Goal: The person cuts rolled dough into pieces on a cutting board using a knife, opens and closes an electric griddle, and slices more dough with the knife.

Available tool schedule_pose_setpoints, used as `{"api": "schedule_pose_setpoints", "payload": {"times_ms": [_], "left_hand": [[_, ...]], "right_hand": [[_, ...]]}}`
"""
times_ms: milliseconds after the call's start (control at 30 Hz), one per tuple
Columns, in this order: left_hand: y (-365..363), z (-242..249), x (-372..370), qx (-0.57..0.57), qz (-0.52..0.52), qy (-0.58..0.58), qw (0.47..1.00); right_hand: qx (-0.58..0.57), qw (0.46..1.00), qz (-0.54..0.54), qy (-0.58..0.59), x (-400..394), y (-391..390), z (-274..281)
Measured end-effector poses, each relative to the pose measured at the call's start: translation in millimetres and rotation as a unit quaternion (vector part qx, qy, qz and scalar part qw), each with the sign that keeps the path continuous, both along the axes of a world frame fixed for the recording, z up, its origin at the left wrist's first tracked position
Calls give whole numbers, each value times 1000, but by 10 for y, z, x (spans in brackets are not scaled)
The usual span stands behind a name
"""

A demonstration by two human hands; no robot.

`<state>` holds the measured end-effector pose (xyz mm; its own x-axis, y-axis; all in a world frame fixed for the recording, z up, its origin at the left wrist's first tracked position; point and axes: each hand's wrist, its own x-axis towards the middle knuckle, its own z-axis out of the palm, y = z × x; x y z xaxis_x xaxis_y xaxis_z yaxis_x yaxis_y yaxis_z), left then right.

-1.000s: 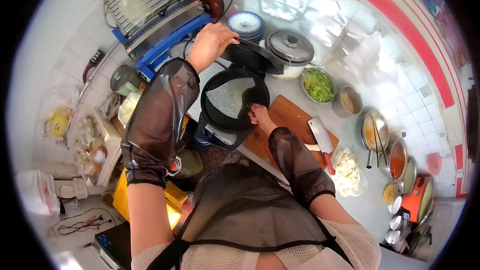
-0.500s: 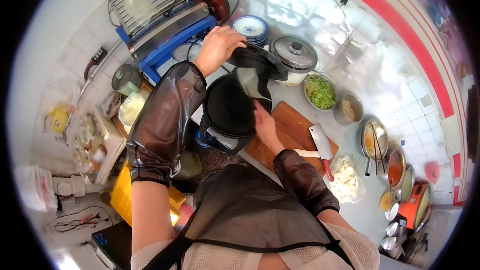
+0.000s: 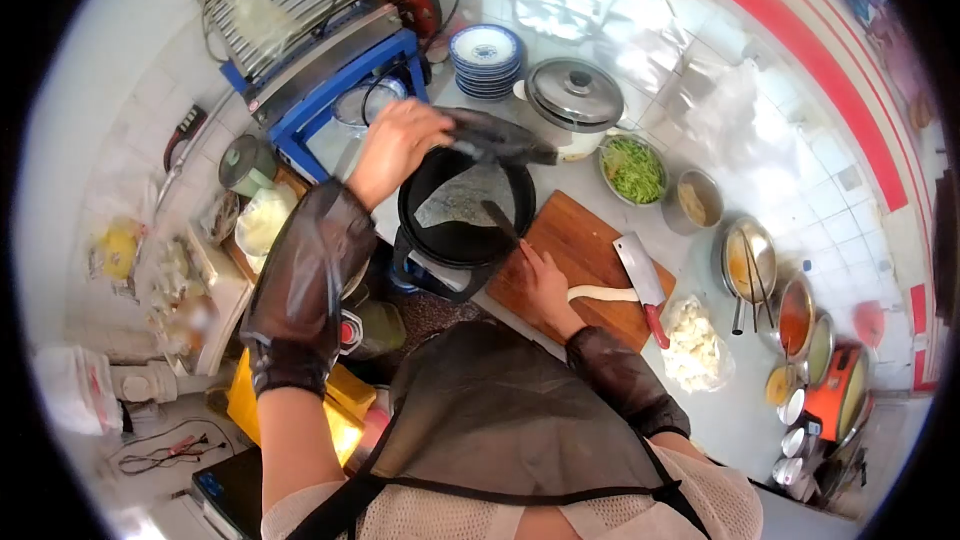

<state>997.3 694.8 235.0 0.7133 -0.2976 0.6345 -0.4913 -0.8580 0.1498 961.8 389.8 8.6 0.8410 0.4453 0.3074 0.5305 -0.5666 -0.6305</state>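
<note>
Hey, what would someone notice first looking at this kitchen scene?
The left hand gripping the raised black lid over the round black pan, centre. The right hand works a dark tool into it. A cleaver lies on the wooden cutting board, right.

The left hand (image 3: 395, 145) has brought the lid (image 3: 490, 135) lower over the pan (image 3: 462, 205). The right hand (image 3: 545, 280) has pulled back from the pan onto the cutting board (image 3: 585, 240), near its front edge.

Left hand (image 3: 392, 143) on pan lid (image 3: 497, 137)
</note>
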Motion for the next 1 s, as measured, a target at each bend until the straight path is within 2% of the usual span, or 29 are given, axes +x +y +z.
{"api": "schedule_pose_setpoints", "payload": {"times_ms": [67,133,200,233,300,367,400,467,500,567,600,667,700,767,833,900,933,1000], "left_hand": [[-1,-113,-355,6,4,52,999],[-67,-330,-747,-10,18,81,996],[-67,-694,-1134,-12,40,167,985],[6,-1089,-1283,-9,42,168,985],[9,-1511,-1490,12,32,186,982],[97,-1931,-1601,10,36,190,981],[144,-2063,-1635,7,49,194,980],[224,-2244,-1682,4,66,207,976],[207,-2268,-1702,1,90,223,971],[153,-2285,-1727,0,95,227,969],[122,-2282,-1725,-1,105,231,967],[79,-2273,-1732,-7,115,262,958],[7,-2156,-1729,-1,125,261,957],[-120,-1955,-1658,6,135,257,957],[-221,-1769,-1487,-48,140,242,959],[-334,-1572,-1239,-65,146,222,962],[-399,-1471,-1085,-86,154,203,963],[-566,-1228,-778,-105,147,187,966]], "right_hand": [[-52,998,0,45,-98,-420,119],[-59,996,-48,45,-154,-881,65],[-55,992,-111,-5,-109,-1266,-65],[-61,987,-146,-12,-23,-1422,-134],[-69,980,-187,-20,152,-1575,-202],[-145,976,-160,-11,268,-1572,-237],[-145,975,-167,-11,274,-1522,-289],[-156,985,-73,10,298,-1390,-389],[-158,984,-78,11,306,-1340,-400],[-169,981,-44,-90,375,-1269,-427],[-169,980,-46,-91,474,-1293,-425],[-148,983,-101,-40,772,-1354,-436],[-137,974,-160,-80,1006,-1417,-630],[-152,968,-177,-93,1402,-1543,-602],[-163,961,-198,-107,1679,-1554,-568],[-301,933,-194,39,1907,-1504,-600],[-297,934,-195,35,2007,-1492,-643],[-362,919,-155,-12,2192,-1443,-859]]}}
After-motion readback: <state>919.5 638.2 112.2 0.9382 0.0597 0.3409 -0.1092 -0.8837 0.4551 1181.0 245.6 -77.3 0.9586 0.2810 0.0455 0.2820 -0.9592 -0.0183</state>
